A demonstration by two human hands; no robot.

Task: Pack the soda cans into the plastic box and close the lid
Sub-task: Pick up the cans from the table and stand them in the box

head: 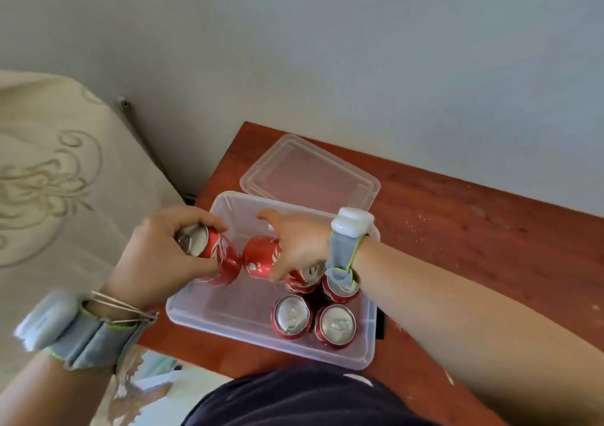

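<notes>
A clear plastic box (202, 311) stands open on a red-brown wooden table (457, 229). My left hand (157, 255) grips a red soda can (215, 255), tilted over the box's left side. My right hand (297, 242) holds a second red can (261, 257), tilted over the middle of the box. Several more red cans stand upright in the box's right part, two of them near the front (291, 316) (335, 326); the ones behind are partly hidden by my right wrist. The clear lid (310, 170) lies flat on the table behind the box.
A cream patterned bed cover (49, 180) lies to the left of the table. A pale wall (327, 49) runs behind it. Both wrists wear grey straps. A dark garment (294, 399) fills the bottom of the view.
</notes>
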